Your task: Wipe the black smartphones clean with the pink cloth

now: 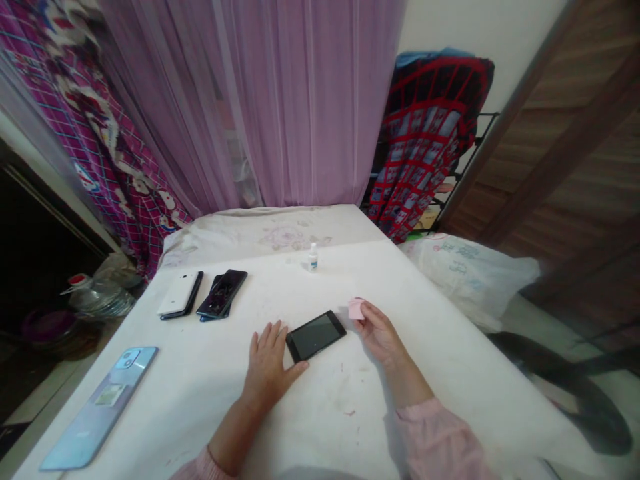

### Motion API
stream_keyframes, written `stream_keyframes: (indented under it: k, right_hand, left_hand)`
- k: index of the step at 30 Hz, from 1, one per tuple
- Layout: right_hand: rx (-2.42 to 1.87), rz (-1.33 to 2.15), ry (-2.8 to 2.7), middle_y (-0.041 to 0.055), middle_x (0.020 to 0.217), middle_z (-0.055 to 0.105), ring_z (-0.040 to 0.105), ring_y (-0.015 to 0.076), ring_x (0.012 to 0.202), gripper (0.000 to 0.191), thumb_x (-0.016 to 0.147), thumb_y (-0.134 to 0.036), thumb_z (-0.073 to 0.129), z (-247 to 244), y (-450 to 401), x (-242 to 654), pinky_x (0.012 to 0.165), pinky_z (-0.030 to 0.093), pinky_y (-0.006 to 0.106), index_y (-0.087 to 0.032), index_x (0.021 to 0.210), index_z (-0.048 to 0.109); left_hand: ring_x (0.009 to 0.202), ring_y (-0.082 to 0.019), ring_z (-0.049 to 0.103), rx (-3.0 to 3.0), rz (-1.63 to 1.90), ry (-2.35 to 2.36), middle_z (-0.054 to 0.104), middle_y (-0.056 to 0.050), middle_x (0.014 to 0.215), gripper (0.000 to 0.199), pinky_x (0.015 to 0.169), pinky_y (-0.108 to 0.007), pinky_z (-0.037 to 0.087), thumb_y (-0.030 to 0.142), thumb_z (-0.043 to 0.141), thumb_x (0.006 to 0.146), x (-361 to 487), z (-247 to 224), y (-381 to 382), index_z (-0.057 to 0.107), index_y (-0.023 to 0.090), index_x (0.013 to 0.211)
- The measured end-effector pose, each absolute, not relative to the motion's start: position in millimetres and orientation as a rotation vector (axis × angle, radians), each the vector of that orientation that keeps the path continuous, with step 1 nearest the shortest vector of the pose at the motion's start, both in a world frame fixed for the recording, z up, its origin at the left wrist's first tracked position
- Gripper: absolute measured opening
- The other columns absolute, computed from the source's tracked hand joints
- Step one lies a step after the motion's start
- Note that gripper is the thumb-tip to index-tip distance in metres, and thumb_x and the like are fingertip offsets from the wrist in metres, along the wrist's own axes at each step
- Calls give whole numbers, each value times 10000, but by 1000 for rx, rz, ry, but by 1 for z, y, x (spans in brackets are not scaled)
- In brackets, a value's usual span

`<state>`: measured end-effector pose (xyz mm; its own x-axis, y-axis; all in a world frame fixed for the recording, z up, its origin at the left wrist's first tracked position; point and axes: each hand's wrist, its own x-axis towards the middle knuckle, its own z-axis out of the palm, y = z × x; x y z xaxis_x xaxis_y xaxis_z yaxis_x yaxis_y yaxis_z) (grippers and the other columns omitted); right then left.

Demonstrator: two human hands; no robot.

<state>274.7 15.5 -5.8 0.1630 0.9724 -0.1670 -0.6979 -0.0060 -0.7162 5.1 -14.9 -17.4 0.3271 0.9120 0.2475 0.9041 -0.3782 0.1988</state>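
Observation:
A black smartphone (316, 336) lies screen up on the white-covered table, turned slightly at an angle. My left hand (270, 363) rests at its left end, fingers spread, thumb along the lower corner. Just right of the phone, my right hand (375, 327) is raised a little and pinches a small pink cloth (356, 309) between thumb and fingers. Farther back stands a small white bottle (313, 258) with a blue label, upright and apart from both hands.
At the left are a stack of phones with a white one (179, 294) on top, dark stacked phones (223, 294), and a light blue phone (103, 407) near the table's left edge. A plastic bag (465, 270) sits beyond the right edge. Purple curtains (310, 100) hang behind the table.

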Motion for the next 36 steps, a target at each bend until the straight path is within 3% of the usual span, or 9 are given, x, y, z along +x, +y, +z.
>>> stream_keyframes:
  k: [4, 10, 14, 19, 23, 27, 36]
  right_hand:
    - [-804, 1378, -422, 14, 850, 741, 681, 122, 719, 312, 593, -259, 863, 0, 15, 272, 560, 571, 155, -189, 868, 734]
    - [-823, 1370, -460, 51, 877, 750, 699, 162, 799, 364, 559, -220, 867, 2, 15, 269, 683, 581, 209, -158, 893, 737]
    - [-877, 1343, -494, 48, 837, 746, 693, 178, 774, 321, 556, -233, 864, -1, 15, 268, 693, 586, 269, -169, 844, 739]
    - [-916, 1315, -536, 48, 840, 730, 673, 174, 772, 303, 591, -298, 853, -1, 14, 269, 651, 572, 266, -172, 834, 724]
    - [-922, 1301, -516, 18, 854, 714, 647, 141, 751, 301, 593, -318, 852, 1, 13, 269, 595, 551, 216, -196, 833, 718]
    - [-935, 1289, -492, -3, 820, 698, 609, 92, 671, 328, 577, -315, 864, 2, 13, 267, 512, 503, 148, -199, 848, 720]
    - [-957, 1289, -518, 21, 815, 710, 617, 108, 657, 341, 576, -297, 845, 6, 12, 263, 495, 491, 171, -188, 880, 733]
  left_hand:
    - [1365, -374, 343, 2480, 381, 1737, 410, -166, 1464, 752, 1103, -601, 221, 582, 610, 775, 9, -11, -14, 467, 146, 1370]
    - [1397, -366, 277, 2451, 250, 1638, 368, -170, 1489, 824, 1117, -606, 166, 586, 623, 753, 27, 6, -9, 408, 138, 1411]
    - [1358, -391, 347, 2528, 387, 1569, 433, -192, 1444, 741, 1079, -655, 209, 520, 625, 777, 42, 4, -4, 428, 148, 1387]
    - [1309, -398, 418, 2543, 543, 1563, 509, -200, 1376, 618, 1050, -668, 256, 472, 647, 771, 51, -5, 0, 492, 163, 1283]
    - [1248, -352, 484, 2493, 671, 1564, 562, -181, 1297, 583, 1059, -608, 295, 393, 701, 742, 53, 0, -2, 477, 159, 1227]
    - [1046, -294, 585, 2482, 666, 1559, 618, -125, 1129, 550, 922, -469, 463, 322, 731, 740, 55, 14, -5, 476, 155, 1199]
    - [809, -210, 649, 2657, 927, 1443, 688, -51, 939, 190, 714, -318, 535, 260, 507, 927, 50, 24, -12, 595, 218, 1091]
